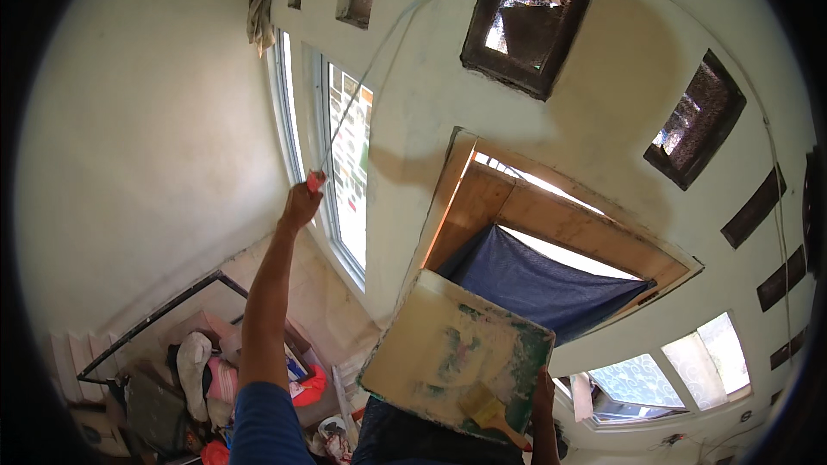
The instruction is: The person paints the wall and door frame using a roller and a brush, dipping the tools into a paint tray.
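Note:
My left hand is raised high and grips the red handle of a long-poled paint roller. The thin pole runs up and right to the roller head, which rests against the pale green wall near the top. My right hand holds a flat square board smeared with pale green and cream paint. A yellow-handled paintbrush lies on the board's lower edge by my fingers.
A tall window stands left of the roller pole. A wooden door frame with a blue cloth hung in it is behind the board. Dark vent openings sit high on the wall. Clothes and clutter pile up at lower left.

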Action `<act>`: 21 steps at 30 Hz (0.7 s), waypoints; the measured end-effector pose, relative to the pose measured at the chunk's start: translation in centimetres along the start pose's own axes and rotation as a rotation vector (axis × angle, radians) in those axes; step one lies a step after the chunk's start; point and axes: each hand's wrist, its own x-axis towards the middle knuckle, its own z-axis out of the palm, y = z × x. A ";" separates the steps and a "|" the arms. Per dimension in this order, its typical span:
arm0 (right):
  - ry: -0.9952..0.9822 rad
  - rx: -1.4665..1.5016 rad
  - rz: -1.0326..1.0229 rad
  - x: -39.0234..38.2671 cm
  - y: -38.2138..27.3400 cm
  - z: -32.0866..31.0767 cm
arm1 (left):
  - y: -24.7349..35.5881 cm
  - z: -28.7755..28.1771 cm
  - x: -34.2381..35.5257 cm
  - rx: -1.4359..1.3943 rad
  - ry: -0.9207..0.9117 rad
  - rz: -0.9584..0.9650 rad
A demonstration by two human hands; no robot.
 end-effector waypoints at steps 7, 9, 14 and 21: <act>-0.005 0.008 0.054 0.2 -0.2 0.0 | -6.6 4.8 -8.5 0.046 -0.119 -0.127; -0.001 0.023 0.035 0.3 -0.3 0.3 | -7.7 5.0 -8.4 0.015 -0.066 -0.050; -0.022 -0.036 0.004 0.1 0.1 -0.3 | -0.8 1.9 0.4 -0.034 0.020 0.035; -0.033 0.053 0.037 -0.6 -1.6 0.9 | -2.9 2.0 0.0 -0.045 0.054 -0.032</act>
